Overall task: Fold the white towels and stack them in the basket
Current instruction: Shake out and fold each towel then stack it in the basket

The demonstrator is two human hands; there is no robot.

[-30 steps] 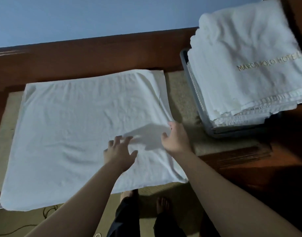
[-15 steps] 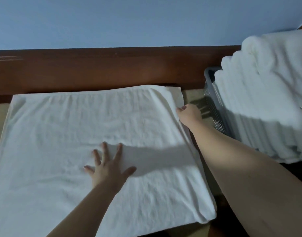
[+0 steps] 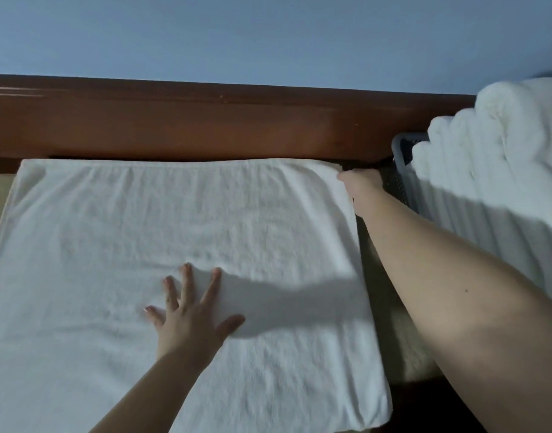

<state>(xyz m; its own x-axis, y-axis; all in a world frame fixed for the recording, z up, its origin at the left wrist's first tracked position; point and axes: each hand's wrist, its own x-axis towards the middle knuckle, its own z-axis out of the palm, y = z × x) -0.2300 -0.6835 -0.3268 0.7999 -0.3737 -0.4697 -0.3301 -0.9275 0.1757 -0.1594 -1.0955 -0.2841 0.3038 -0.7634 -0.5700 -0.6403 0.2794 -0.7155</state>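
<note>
A white towel lies spread flat on the surface in front of me. My left hand presses on its middle with fingers spread and straight. My right hand reaches to the towel's far right corner and grips the edge there; its fingers are mostly hidden behind the hand. At the right stands a grey mesh basket holding a tall stack of folded white towels that rises well above its rim.
A dark brown wooden rail runs along the back under a blue wall. A beige mat shows beside the towel at the left and in the gap toward the basket.
My right hand has slid along the towel's right edge from the near side up to the far right corner. My left hand has moved left and flattened on the towel. The view has come closer.
</note>
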